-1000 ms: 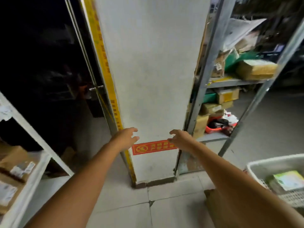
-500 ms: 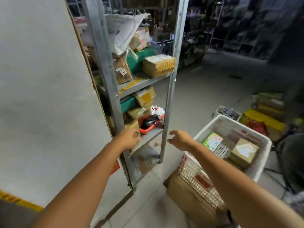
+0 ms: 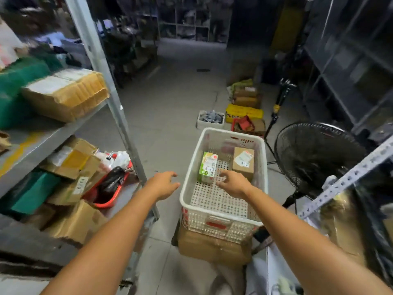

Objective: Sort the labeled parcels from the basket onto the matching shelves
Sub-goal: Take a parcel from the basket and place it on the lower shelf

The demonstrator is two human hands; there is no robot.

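Empty hands reach toward the basket [image 3: 262, 158], fingers loosely spread.
Right hand [image 3: 232, 183] nears the green parcel [image 3: 208, 167]; left hand [image 3: 163, 184] hovers outside, likely picking next.

white basket [image 3: 223, 225] on cardboard box [image 3: 212, 248], two parcels inside, both hands empty above

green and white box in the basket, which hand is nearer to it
Right. The right hand hovers over the basket just right of the green and white box; the left hand is outside the basket's left rim, farther off.
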